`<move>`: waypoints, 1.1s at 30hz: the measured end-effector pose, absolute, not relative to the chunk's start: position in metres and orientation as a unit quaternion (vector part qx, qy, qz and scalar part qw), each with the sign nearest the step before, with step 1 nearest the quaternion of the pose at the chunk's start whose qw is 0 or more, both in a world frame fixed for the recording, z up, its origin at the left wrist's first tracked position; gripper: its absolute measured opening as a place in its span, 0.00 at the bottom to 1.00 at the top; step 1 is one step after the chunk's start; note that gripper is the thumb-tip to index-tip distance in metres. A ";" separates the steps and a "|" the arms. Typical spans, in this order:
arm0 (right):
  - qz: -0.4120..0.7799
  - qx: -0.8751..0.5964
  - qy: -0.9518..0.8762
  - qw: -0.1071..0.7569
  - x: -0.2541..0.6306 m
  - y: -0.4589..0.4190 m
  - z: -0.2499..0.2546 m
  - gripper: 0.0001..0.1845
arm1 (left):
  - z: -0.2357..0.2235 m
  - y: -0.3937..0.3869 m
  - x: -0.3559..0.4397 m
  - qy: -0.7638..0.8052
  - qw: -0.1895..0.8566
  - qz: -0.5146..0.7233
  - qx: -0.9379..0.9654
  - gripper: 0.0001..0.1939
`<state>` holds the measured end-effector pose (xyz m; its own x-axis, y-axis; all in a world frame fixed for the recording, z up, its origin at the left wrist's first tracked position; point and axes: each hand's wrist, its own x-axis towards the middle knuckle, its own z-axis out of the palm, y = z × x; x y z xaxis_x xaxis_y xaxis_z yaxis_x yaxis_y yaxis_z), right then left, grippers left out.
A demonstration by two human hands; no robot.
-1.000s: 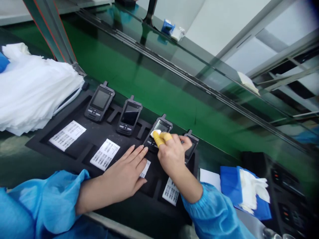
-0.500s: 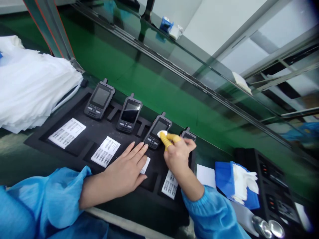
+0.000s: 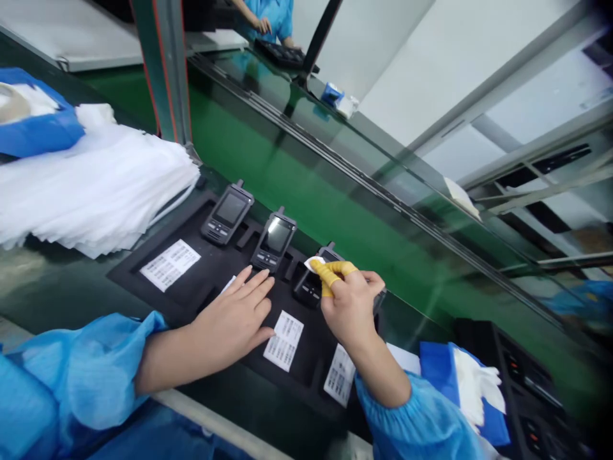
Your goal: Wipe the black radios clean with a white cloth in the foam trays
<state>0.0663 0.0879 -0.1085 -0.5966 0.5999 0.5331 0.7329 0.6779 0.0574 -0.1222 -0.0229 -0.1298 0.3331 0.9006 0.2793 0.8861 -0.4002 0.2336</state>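
Note:
Handheld radios with screens and stubby antennas stand in a row in a black foam tray [image 3: 129, 271]. My right hand [image 3: 352, 306], with yellow finger cots on its fingers, pinches a small white wipe [image 3: 313, 263] against the screen area of the third radio [image 3: 306, 287]. A fourth radio is mostly hidden behind that hand. My left hand [image 3: 230, 326] lies flat, open and holding nothing, its fingertips at the lower end of the second radio [image 3: 274, 243]. The first radio [image 3: 227, 214] stands further left. Barcode label sheets [image 3: 283, 340] lie in the tray below the radios.
White sheets or sleeves [image 3: 96, 185] are piled at left beside a blue packet [image 3: 43, 128]. At right are a blue packet with white cloths [image 3: 479, 390] and another black tray [image 3: 507, 358]. A glass-edged partition runs behind. A co-worker's hand [image 3: 262, 25] shows at the top.
The view has swung left, shifting the tray rightward in the picture. My left hand has moved from the third radio to the second. My right hand has slid the wipe up the third radio.

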 end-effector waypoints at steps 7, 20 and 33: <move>-0.193 -0.340 -0.898 0.203 -0.004 0.132 -0.110 0.18 | -0.140 -0.017 -0.149 0.564 0.036 0.158 0.810 0.18; -0.229 -0.245 -0.924 0.182 -0.011 0.113 -0.124 0.13 | -0.148 -0.016 -0.144 0.568 0.018 0.166 0.806 0.23; -0.197 -0.241 -0.934 0.176 -0.013 0.103 -0.128 0.13 | -0.153 -0.017 -0.143 0.568 0.036 0.190 0.800 0.24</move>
<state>-0.0127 0.1034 -0.1276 -0.8218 0.3805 0.4241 0.5195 0.8062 0.2832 -0.1434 -0.0167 -0.1528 0.2817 0.9226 0.2637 0.8952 -0.3516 0.2738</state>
